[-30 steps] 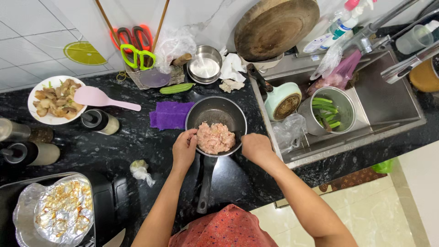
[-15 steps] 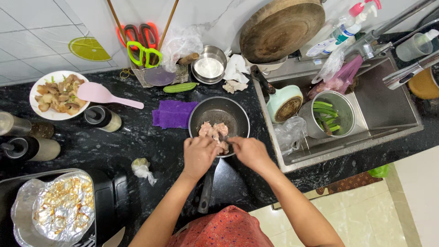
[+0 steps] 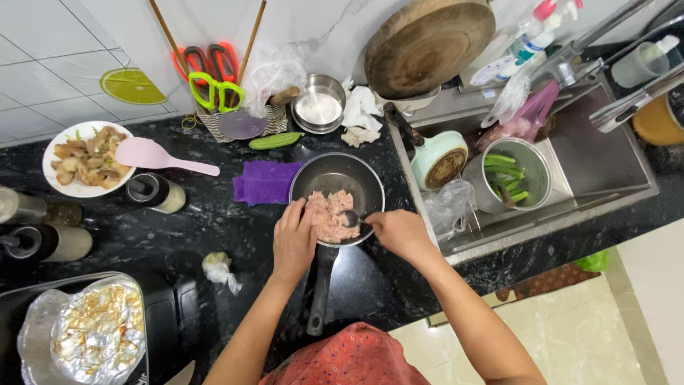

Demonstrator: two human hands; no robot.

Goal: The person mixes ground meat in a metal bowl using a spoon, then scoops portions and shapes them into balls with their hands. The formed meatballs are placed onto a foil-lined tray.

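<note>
Black speckled stone countertop [image 3: 214, 228] fills most of the view, with white wall tile up top and a steel sink [image 3: 605, 171] off to the right side. Sitting right in the middle is a dark frying pan [image 3: 320, 178], handle pointing back toward the person, with a pale pink lump of minced meat [image 3: 329, 214] piled in its near half. The left hand [image 3: 293, 242] rests on the pan's near rim, fingers loosely curled and touching the edge of the meat, not really gripping anything. The right hand [image 3: 399, 234] is closed around the handle of a metal spoon [image 3: 350, 218], whose bowl is pressed into the meat. Just left of the pan lies a purple cloth [image 3: 265, 182], and beyond it a green cucumber [image 3: 276, 140] near a small steel bowl [image 3: 319, 105]. Far left there's a white plate of sliced mushrooms [image 3: 80, 153] with a pink rice paddle [image 3: 160, 157] lying across it. In the sink, a steel pot [image 3: 520, 167] holds green vegetable pieces. A foil-lined tray [image 3: 78, 335] sits at the bottom left corner.
</note>
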